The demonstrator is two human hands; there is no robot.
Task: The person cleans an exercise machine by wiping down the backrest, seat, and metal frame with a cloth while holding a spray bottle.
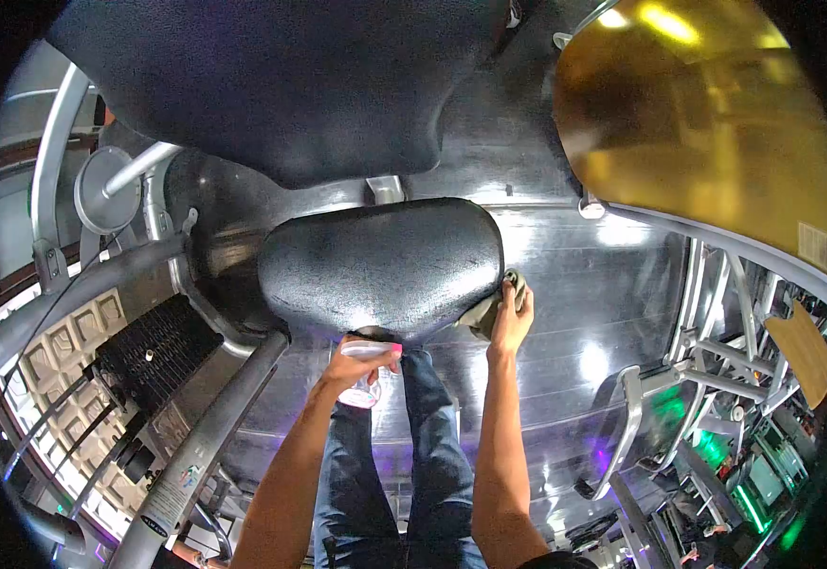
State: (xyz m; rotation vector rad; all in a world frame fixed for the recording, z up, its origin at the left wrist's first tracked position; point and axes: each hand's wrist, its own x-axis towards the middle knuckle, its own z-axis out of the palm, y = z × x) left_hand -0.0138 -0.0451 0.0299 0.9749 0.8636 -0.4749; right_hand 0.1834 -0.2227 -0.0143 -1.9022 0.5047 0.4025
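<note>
A black padded gym-machine seat (385,261) lies in front of me, with shiny patches and scuffs along its near edge. My left hand (361,368) is closed around a clear spray bottle (361,394) with a pale top and a pink tip, just below the seat's near edge. My right hand (512,318) grips a bunched olive-grey cloth (480,316) at the right side of the seat. Part of the cloth hangs below the fingers, by the pad's lower right edge. A larger black backrest pad (281,85) rises beyond the seat.
Grey machine tubes (214,446) and a black weight stack (157,356) stand on the left. At the upper right is a yellow tinted panel (707,133). More gym frames (736,351) fill the right side. Dark, reflective flooring (565,322) runs beneath.
</note>
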